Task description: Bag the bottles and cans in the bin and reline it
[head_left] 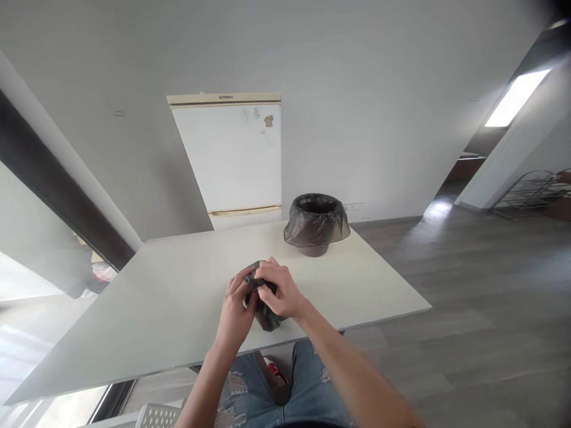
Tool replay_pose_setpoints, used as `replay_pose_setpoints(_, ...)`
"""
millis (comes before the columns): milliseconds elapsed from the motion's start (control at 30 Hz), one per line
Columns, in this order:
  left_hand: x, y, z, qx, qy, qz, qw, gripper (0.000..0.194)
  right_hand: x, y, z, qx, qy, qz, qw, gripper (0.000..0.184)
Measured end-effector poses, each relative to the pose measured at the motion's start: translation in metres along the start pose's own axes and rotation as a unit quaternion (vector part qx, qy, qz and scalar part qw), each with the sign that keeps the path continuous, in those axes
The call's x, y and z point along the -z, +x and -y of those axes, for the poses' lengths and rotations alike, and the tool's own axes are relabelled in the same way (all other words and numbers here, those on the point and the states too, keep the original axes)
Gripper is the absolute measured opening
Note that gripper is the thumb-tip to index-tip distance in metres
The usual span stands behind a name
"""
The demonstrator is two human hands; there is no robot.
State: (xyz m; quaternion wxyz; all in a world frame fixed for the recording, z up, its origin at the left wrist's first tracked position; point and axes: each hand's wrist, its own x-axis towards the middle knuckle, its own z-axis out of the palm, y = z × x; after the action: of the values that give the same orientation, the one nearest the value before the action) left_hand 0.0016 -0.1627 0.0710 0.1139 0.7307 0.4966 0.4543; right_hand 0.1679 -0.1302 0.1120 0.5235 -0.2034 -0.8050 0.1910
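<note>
A dark, thin plastic garbage bag (266,318), bunched up, is between my two hands near the front edge of the white table (178,309). My left hand (238,306) is curled around its left side. With fingers and thumb closed, my right hand (280,289) pinches the gathered top of the bag. Whatever the bag may contain is hidden. Behind my hands, to the right, stands a trash can (313,251) with a black liner (317,223) folded over its rim.
A white refrigerator (236,157) stands against the wall beyond the table. At the lower left is a white perforated chair (158,416). The table's right corner ends above a grey wood floor (450,333). A wire rack (530,193) is at the far right.
</note>
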Motion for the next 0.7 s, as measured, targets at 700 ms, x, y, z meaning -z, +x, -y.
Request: replay_pose_setpoints(700, -0.016, -0.014, 0.058, 0.15, -0.249, -0.099, 0.952, 0.032, 0.002, -0.044, -0.046, -0.02, -0.185, 0.028, 0.982, 0.034)
